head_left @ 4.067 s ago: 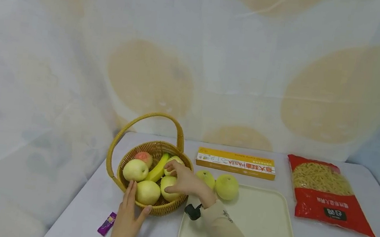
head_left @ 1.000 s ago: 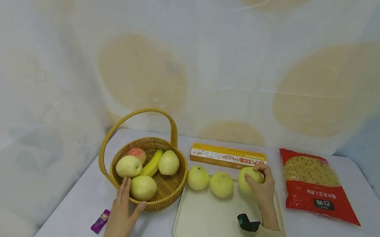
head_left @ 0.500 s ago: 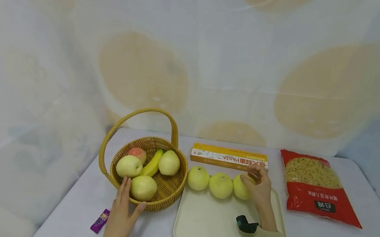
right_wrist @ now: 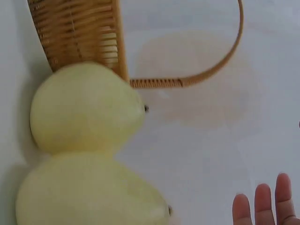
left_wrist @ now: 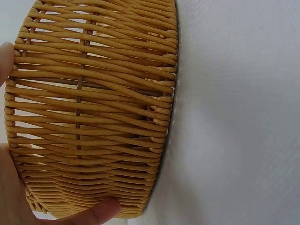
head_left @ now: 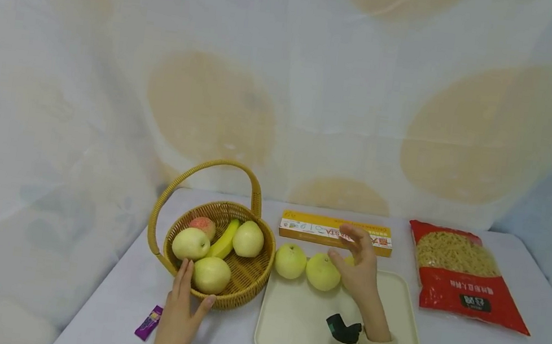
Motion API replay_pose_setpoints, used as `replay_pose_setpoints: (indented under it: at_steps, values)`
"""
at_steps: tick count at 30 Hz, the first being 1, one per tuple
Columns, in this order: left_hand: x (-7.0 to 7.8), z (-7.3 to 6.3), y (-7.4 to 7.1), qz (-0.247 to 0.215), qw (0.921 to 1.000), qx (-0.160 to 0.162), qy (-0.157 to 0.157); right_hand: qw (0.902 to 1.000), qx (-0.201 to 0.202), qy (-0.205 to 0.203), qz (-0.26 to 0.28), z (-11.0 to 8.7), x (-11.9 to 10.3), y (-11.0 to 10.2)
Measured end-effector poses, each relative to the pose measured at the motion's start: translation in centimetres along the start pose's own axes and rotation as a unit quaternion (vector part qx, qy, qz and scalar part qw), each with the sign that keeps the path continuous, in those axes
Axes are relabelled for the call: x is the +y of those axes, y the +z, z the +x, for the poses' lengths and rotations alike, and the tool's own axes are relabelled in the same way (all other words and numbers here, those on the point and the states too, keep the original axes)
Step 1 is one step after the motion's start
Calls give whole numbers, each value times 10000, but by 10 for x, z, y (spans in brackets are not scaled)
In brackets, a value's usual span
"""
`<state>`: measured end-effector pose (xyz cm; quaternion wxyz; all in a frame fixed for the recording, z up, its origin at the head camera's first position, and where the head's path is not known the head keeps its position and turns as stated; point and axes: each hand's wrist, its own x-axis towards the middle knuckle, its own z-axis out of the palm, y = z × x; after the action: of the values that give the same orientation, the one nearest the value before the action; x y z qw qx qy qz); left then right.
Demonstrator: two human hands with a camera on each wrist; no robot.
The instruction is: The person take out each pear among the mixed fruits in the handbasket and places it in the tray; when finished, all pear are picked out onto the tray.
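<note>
My left hand (head_left: 180,317) rests straight fingers at the near left rim of the wicker basket (head_left: 242,292); its thumb (left_wrist: 101,212) touches the outer wall. Inside lie a banana (head_left: 224,240), a reddish peach-like fruit (head_left: 203,225) and three pale green pears, one pear (head_left: 248,239) at the right. My right hand (head_left: 359,269) hovers over the tray (head_left: 298,333), fingers spread and holding nothing. Along the tray's far edge sit a left pear (head_left: 290,261), a middle pear (head_left: 323,274) and a third pear (head_left: 349,261), mostly hidden behind that hand. In the right wrist view, straight fingertips (right_wrist: 263,206) show beside two pears.
Behind the tray lies a yellow and white pasta box (head_left: 310,228). A red bag of pasta (head_left: 468,279) is on the right. A small purple packet (head_left: 148,322) lies left of my left hand. The basket's tall handle (head_left: 228,163) arches over it.
My right hand carried a pear from the basket to the tray, put it right of the two others and let go. It has since lifted and shifted left. My left hand stays at the basket.
</note>
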<state>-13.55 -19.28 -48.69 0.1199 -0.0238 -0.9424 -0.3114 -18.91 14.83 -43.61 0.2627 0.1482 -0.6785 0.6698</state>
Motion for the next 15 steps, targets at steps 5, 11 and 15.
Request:
replay_pose_setpoints:
  at_steps: [5, 11, 15]
  values:
    - [0, 0, 1, -74, 10000, 9, 11, 9957, -922, -88, -23, -8, 1, 36]
    - [-1, 1, 1, -83, 9999, -50, -101, 9838, -1785, 136, 21, -21, 1, 75]
    - [-1, 1, 1, -51, 9999, -67, -146, 9733, -2269, 298, 193, -25, 1, 96]
